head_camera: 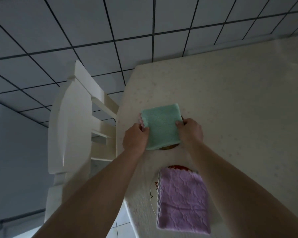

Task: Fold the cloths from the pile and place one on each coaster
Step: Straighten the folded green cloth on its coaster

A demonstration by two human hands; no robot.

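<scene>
A folded green cloth [162, 126] with a pink scalloped edge lies on a brown coaster [167, 148], of which only a sliver shows beneath its near edge. My left hand [136, 137] pinches the cloth's left edge. On the opposite side my right hand [190, 131] grips the right edge. Closer to me, a folded purple cloth [182, 200] covers most of a round white and red coaster [153, 191].
The table [239, 100] wears a cream patterned covering, and its left edge runs close to both cloths. A white wooden chair [72, 126] stands just left of the table. Grey tiled floor lies beyond.
</scene>
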